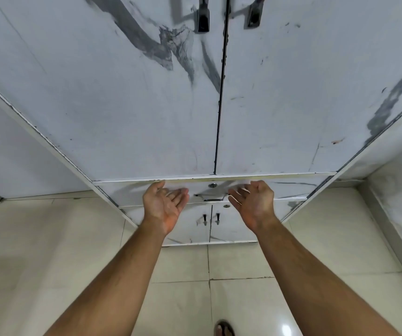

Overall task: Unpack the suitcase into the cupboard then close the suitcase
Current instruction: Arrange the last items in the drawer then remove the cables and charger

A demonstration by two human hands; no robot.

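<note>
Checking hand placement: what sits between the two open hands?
In the head view, the drawer handle lies between left hand and right hand.

Both arms outstretched, left hand and right hand palms up, fingers relaxed.

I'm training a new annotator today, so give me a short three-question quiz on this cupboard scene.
1. True or false: the tall white marble-patterned cupboard doors stand open.
2. What do the left hand and the right hand hold? A) clothes B) nothing C) a key
3. Fill in: the metal drawer handle sits below a round ____.

Key:
1. False; they are closed, only a thin dark gap between them.
2. B; both palms face up, fingers relaxed.
3. Keyhole lock.
</note>
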